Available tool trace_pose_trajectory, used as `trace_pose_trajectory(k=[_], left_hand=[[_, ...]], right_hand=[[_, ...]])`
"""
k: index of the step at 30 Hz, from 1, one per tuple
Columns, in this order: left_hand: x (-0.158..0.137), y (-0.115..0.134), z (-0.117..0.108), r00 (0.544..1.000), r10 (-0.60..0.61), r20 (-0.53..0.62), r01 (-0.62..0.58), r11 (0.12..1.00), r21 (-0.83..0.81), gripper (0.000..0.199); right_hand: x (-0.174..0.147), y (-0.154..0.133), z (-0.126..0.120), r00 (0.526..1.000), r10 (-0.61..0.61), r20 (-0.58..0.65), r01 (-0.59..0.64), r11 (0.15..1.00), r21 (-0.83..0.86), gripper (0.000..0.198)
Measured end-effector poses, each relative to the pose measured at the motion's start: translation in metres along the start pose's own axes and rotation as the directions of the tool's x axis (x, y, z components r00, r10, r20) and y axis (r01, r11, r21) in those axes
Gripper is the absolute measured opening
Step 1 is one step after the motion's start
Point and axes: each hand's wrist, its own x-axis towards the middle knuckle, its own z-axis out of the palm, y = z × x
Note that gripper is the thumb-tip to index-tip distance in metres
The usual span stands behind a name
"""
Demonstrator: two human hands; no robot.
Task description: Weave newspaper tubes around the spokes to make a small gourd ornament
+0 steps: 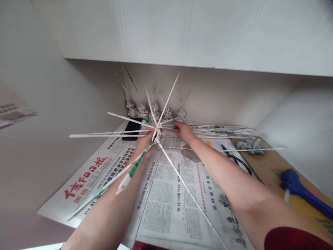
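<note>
Several rolled newspaper sticks (169,99) cross at one point and spread out like spokes in the middle of the view. My left hand (146,139) is closed around their crossing from behind, its fingers partly hidden by the sticks. One green-and-white stick (135,166) points down toward me. Just right of the crossing, my right hand (183,131) is closed in a pinch on a thin paper stick that runs from the centre. Both hands are above the newspaper (166,184) spread on the table.
Several small woven paper gourd shapes (155,111) stand along the back wall. A black phone (131,129) lies at left. Loose paper sticks (221,129), black-handled scissors (237,159), a grey crumpled bundle (249,146) and a blue glue gun (301,187) lie at right. A white panel (182,34) overhangs.
</note>
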Motion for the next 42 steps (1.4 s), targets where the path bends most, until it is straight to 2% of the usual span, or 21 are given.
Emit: trace_pose_trajectory(k=[4, 8, 10, 13, 15, 17, 20, 24, 32, 42], left_hand=[[-0.001, 0.001, 0.003, 0.999, 0.001, -0.033, -0.001, 1.000, 0.018, 0.024], [-0.004, 0.004, 0.007, 0.999, -0.029, -0.030, 0.031, 0.998, 0.056, 0.029], [-0.005, 0.004, 0.008, 0.999, -0.030, -0.017, 0.032, 0.995, 0.091, 0.032], [-0.008, 0.003, 0.011, 1.000, -0.025, 0.012, 0.023, 0.989, 0.144, 0.035], [-0.011, 0.002, 0.015, 0.999, -0.027, 0.025, 0.022, 0.984, 0.175, 0.036], [-0.016, 0.001, 0.022, 0.999, -0.040, 0.028, 0.033, 0.979, 0.200, 0.036], [-0.024, -0.001, 0.031, 0.996, -0.081, 0.034, 0.071, 0.971, 0.230, 0.035], [-0.028, -0.006, 0.035, 0.995, -0.095, 0.027, 0.087, 0.970, 0.229, 0.033], [-0.027, -0.011, 0.031, 0.994, -0.102, 0.035, 0.091, 0.969, 0.230, 0.033], [-0.028, -0.014, 0.031, 0.996, -0.089, 0.019, 0.082, 0.969, 0.232, 0.030]], right_hand=[[0.003, -0.003, -0.008, 0.998, -0.033, -0.046, 0.034, 0.999, 0.016, 0.026], [-0.008, -0.015, -0.026, 0.985, -0.155, -0.070, 0.152, 0.987, -0.047, 0.029], [-0.025, -0.026, -0.043, 0.974, -0.218, -0.065, 0.210, 0.971, -0.119, 0.030], [-0.063, -0.044, -0.075, 0.972, -0.236, -0.026, 0.219, 0.932, -0.288, 0.030], [-0.092, -0.056, -0.096, 0.977, -0.210, -0.046, 0.176, 0.904, -0.390, 0.028], [-0.118, -0.066, -0.114, 0.969, -0.205, -0.138, 0.124, 0.888, -0.443, 0.026], [-0.145, -0.077, -0.128, 0.962, -0.180, -0.203, 0.062, 0.875, -0.480, 0.028], [-0.156, -0.086, -0.132, 0.966, -0.160, -0.202, 0.048, 0.882, -0.468, 0.030], [-0.150, -0.085, -0.126, 0.972, -0.143, -0.187, 0.028, 0.861, -0.507, 0.029], [-0.145, -0.093, -0.131, 0.980, -0.166, -0.114, 0.078, 0.834, -0.546, 0.027]])
